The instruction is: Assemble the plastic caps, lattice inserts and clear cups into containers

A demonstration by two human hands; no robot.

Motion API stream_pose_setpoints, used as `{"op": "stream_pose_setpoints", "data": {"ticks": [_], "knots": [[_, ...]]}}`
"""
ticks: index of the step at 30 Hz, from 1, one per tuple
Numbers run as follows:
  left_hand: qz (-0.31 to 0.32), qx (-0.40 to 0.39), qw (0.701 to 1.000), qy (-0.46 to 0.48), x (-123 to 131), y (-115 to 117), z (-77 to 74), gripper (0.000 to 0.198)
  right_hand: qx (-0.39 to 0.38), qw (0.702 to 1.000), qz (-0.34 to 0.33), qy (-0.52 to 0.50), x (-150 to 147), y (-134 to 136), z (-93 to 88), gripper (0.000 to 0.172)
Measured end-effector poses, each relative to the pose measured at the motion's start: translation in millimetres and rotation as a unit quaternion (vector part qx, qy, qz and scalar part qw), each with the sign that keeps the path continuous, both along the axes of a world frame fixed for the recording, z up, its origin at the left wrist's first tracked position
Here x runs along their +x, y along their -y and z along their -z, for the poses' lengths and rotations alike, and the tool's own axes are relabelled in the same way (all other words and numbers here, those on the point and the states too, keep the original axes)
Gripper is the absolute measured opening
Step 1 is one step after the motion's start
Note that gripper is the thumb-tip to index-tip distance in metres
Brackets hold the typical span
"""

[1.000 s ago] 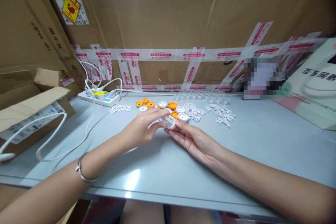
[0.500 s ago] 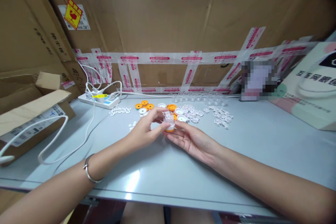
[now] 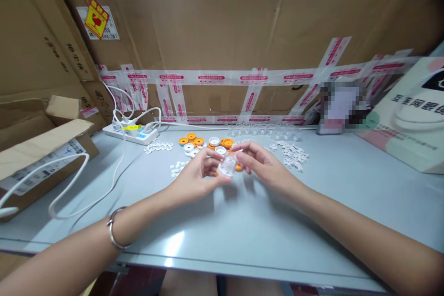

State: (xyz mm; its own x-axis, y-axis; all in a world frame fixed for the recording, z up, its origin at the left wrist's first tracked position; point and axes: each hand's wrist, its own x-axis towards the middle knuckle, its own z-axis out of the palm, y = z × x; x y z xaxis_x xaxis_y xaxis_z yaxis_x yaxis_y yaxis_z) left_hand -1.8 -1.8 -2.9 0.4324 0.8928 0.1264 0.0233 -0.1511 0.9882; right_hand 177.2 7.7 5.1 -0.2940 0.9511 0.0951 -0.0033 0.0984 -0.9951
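Grey table (image 3: 249, 236), taped cardboard (image 3: 208, 18) behind, left hand (image 3: 196, 175) pinching clear piece (image 3: 227, 165), right hand (image 3: 268, 167) beside, grip unclear

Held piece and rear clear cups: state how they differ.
The held piece is in the left hand; the clear cups sit on the table. The held piece shows white at its base; the clear cups look colourless. Both have transparent parts.

The left forearm (image 3: 83, 249) and right forearm (image 3: 354, 226) slant inward from the lower corners. The left hand (image 3: 198, 172) grips with curled fingers, thumb stretched rightward below them. The right hand (image 3: 265, 165) faces it closely, fingers bent, tips pointing left.
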Motion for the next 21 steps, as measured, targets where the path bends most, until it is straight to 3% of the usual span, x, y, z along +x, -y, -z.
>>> {"op": "stream_pose_setpoints", "data": {"ticks": [4,9,12,21], "knots": [[0.010,-0.016,1.000,-0.023,2.2,1.5,1.3,0.029,0.049,0.996,-0.048,0.063,0.6,2.2,-4.0,0.027],[-0.025,-0.039,0.999,0.022,4.3,0.3,0.1,0.031,0.007,0.999,-0.002,0.036,-1.8,3.7,-3.9,0.034],[0.002,-0.077,0.997,0.027,3.7,2.2,-2.4,0.024,0.000,1.000,-0.007,0.026,-2.7,3.4,-2.3,0.034],[0.053,-0.155,0.980,0.110,-3.2,8.2,-2.0,0.020,0.163,0.980,-0.038,0.107,-3.1,7.5,-2.6,0.019]]}}
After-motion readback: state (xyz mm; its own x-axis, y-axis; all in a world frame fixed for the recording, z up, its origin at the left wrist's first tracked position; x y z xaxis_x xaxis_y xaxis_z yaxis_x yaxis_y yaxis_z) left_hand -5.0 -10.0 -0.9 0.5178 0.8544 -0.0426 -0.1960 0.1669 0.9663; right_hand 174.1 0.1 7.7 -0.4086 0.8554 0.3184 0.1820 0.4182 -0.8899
